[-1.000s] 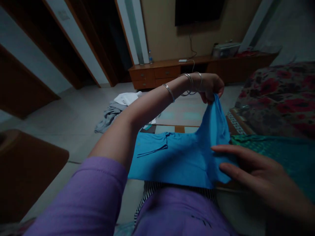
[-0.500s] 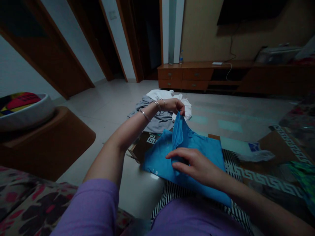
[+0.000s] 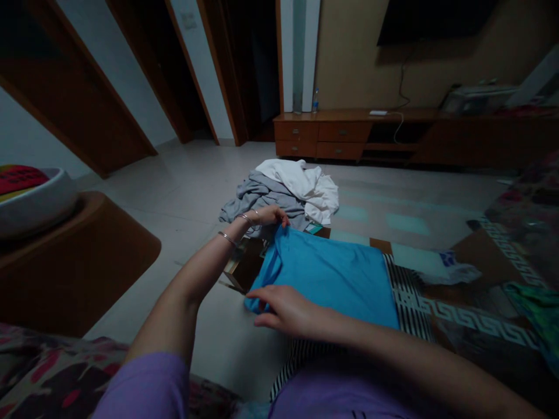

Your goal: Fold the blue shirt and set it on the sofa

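A blue short-sleeved shirt lies folded flat in front of me, over a black-and-white striped cloth. My left hand is at the shirt's far left corner, its fingers curled on the edge. At the near left corner, my right hand pinches the hem between its fingers. The shirt's collar and sleeves are hidden in the fold. Silver bangles circle my left wrist.
Behind the shirt, a heap of grey and white clothes lies on the tiled floor. A patterned rug lies to the right. At left stands a brown stool holding a white bowl. Wooden drawers line the far wall.
The lifted blue fabric has dropped and now lies flat as a folded shape. My left hand has moved lower and my right hand has moved left to the near corner.
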### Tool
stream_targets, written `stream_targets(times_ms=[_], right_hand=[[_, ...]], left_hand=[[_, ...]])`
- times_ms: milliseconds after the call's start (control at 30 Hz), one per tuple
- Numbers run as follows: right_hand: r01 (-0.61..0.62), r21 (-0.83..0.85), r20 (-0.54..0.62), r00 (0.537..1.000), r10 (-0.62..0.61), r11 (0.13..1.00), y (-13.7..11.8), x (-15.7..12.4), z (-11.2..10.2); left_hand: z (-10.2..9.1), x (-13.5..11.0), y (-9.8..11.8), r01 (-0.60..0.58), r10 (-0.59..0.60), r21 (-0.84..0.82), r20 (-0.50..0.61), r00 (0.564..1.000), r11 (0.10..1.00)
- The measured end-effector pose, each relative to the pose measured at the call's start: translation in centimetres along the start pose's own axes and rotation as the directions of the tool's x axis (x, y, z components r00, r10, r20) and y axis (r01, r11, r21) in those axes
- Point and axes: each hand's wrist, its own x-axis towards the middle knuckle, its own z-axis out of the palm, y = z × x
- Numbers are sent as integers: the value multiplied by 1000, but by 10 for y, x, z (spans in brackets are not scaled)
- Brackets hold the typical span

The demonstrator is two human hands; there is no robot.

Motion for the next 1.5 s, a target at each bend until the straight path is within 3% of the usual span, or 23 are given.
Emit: stream_targets(times_ms=[67,133,200,267,333,400,467,533,600,700,833,967,1067,1133,1233,1367,1433,1500], right_hand=[[62,-35,66,996,-60,997,-3,-9,2],[87,-69,43,996,-84,994,0,-26,0],[55,-84,-59,996,-60,995,11,-48,-7],[-7,-80,-211,977,-10,997,34,-73,-20],[-103,-94,-395,917,58,990,68,-99,-39],[-260,-143,-579,805,133,955,107,-123,-65],[-461,-193,-709,675,202,866,145,-140,-92],[-624,-209,-739,605,296,753,174,-150,-114],[-704,-194,-689,594,416,683,192,-151,-127],[-753,-161,-607,585,538,638,199,-143,-129],[-798,-121,-561,546,622,591,194,-133,-125],[-786,-105,-493,573,654,609,188,-131,-131],[-730,-51,-522,601,604,682,183,-135,-136],[-671,26,-552,608,571,741,178,-139,-138],[-539,112,-613,624,485,835,170,-146,-141],[-368,94,-666,667,333,925,149,-159,-152],[-330,88,-670,679,301,940,134,-167,-157],[-305,93,-675,680,285,948,119,-176,-161]], left_hand=[[6,-2,8,96,-92,110,-41,995,989],[20,-11,27,153,-114,243,-166,980,958],[43,-29,53,111,-22,340,-256,966,934],[73,-54,79,39,55,377,-234,971,925],[104,-81,97,25,47,390,-175,983,921],[130,-105,101,84,-21,407,-156,988,909],[145,-121,96,155,-94,416,-164,982,896],[149,-130,88,192,-137,408,-160,978,892],[143,-131,85,200,-154,395,-146,977,897],[122,-114,92,195,-136,389,-175,975,900],[97,-50,99,51,17,370,-177,984,928],[89,31,76,-74,76,247,0,997,966],[86,71,61,-123,113,53,165,980,991],[82,85,60,-121,141,-94,250,958,988],[71,95,68,-23,106,-214,382,918,977],[53,104,73,117,53,-220,638,768,968],[46,106,71,164,34,-215,699,714,963],[42,104,67,147,30,-200,681,731,969]])
